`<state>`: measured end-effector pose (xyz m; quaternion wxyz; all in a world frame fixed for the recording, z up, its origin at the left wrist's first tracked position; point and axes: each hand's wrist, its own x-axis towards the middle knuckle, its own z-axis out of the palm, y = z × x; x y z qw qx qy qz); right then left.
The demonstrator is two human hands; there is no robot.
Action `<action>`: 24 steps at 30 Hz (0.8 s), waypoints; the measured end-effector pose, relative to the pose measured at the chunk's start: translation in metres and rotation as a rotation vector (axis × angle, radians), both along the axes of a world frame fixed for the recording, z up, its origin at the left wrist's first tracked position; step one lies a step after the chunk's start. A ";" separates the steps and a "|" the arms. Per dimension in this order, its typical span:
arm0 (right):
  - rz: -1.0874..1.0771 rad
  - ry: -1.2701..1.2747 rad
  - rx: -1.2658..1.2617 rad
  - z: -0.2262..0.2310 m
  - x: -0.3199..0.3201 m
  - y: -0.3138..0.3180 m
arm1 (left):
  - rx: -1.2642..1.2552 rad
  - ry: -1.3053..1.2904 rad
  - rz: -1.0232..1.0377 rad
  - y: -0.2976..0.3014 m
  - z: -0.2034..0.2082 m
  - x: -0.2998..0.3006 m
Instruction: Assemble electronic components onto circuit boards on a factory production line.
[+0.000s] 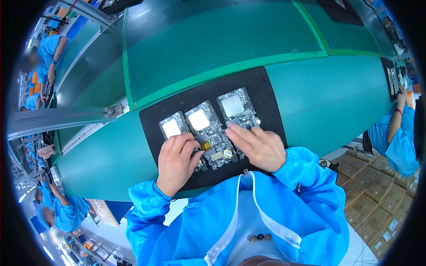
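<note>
Three circuit boards (216, 141) with silver shield plates lie side by side on a black mat (266, 95). My left hand (175, 162) covers the lower part of the left board. Its thumb and index finger close on the end of a small gold-coloured flexible strip (206, 145) at the middle board's left edge. A round white and yellow part (227, 154) sits low on the middle board. My right hand (262, 147) lies over the lower right board (234, 105), fingers stretched out, the tips near the gap between the middle and right boards.
The green table (324, 102) extends to both sides, with a raised green edge (222, 73) behind the mat. A metal frame bar (66, 117) stands left. Co-workers in blue (390, 137) work at right and left. Cardboard boxes (372, 190) are at lower right.
</note>
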<state>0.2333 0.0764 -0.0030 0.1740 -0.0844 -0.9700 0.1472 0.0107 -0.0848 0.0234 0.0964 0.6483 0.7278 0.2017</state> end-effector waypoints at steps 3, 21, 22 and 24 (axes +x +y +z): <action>-0.172 -0.118 0.040 0.003 0.005 0.009 | -0.020 0.034 -0.042 -0.001 0.008 -0.007; -0.302 0.052 -0.159 0.011 -0.021 -0.012 | 0.194 -0.295 0.079 0.059 -0.036 0.003; -0.301 0.049 -0.158 0.008 -0.028 -0.013 | 0.199 -0.278 0.063 0.058 -0.036 0.003; -0.351 0.144 -0.273 0.004 -0.040 -0.015 | 0.205 -0.265 0.048 0.057 -0.037 0.003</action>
